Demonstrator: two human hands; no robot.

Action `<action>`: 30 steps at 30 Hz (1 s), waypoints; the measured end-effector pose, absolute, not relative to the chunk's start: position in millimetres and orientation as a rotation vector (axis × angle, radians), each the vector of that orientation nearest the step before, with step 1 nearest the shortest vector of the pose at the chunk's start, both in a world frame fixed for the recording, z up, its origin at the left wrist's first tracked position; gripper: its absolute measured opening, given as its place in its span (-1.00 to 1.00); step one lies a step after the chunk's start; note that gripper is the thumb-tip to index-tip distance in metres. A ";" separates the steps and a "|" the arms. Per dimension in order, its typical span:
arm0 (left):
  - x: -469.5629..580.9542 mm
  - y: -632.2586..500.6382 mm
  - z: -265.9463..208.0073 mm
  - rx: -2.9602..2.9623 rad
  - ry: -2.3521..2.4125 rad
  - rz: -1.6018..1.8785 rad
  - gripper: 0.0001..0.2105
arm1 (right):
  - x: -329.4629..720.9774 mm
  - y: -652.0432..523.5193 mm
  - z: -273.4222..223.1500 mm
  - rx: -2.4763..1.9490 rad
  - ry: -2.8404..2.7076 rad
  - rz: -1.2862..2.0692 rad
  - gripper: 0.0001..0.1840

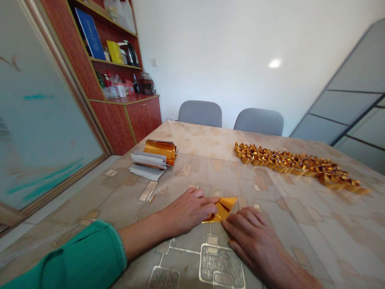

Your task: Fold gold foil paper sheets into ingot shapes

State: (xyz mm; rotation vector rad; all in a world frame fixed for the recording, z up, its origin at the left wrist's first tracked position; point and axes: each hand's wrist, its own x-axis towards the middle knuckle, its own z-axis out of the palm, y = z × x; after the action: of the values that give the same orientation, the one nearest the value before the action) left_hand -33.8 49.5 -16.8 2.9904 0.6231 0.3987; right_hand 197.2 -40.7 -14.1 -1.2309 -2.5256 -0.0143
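Observation:
A small sheet of gold foil paper [225, 208], partly folded, lies on the patterned tablecloth in front of me. My left hand [192, 209] covers its left side, the index finger pressing on the foil and the other fingers curled. At the lower right edge, my right hand [251, 230] pinches the paper, its fingers bent together and the thumb hidden beneath the hand. The parts of the sheet under the fingers are hidden.
A stack of gold and white foil sheets [156, 156] lies curled at the left. Rows of folded gold foil pieces [288, 162] stretch across the right of the table [186, 134]. Two grey chairs [200, 113] stand behind it, near a red-brown cabinet [144, 116].

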 end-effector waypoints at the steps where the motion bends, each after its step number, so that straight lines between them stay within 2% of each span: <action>1: -33.6 49.3 -16.6 2.983 0.622 0.405 -0.82 | 197.6 -39.3 -13.7 -1.251 -2.507 0.004 -0.71; 4: -33.2 48.6 -16.5 2.976 0.624 0.423 -0.73 | 199.5 -28.3 -15.1 -1.308 -2.442 0.003 -0.60; 9: -34.2 48.3 -15.1 3.052 0.580 0.400 -0.69 | 208.4 -11.1 -21.1 -1.381 -2.501 -0.024 -0.58; 15: -32.5 49.2 -14.7 2.921 0.727 0.367 -0.73 | 200.0 -12.6 -15.9 -1.458 -2.368 0.087 -0.73; 23: -35.9 52.3 -17.6 2.837 0.702 0.374 -0.70 | 163.7 -14.2 -29.6 -1.752 -2.165 -0.191 -0.70; 30: -42.0 57.6 -12.5 2.828 0.566 0.341 -0.83 | 184.4 -14.1 -27.8 -1.671 -2.142 0.070 -0.73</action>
State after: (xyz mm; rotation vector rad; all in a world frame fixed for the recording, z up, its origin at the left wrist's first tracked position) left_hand -42.0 57.6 -12.5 2.8276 0.5663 0.3414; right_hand 184.4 -14.1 -27.8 -1.6710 -2.1421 0.0705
